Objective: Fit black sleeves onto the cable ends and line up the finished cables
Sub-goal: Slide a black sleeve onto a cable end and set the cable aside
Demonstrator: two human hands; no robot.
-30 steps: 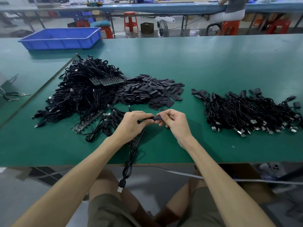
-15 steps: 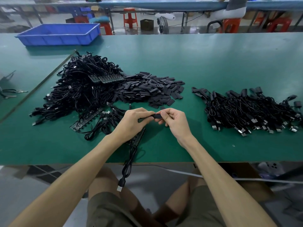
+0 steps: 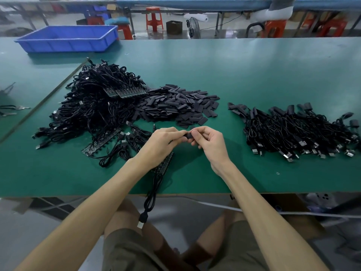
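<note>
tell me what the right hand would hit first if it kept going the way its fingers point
The right hand points left, pinching the sleeve. Going on, it would first meet the left hand, which holds the cable at the sleeve's other end; they look level, though depth is unclear.
</note>
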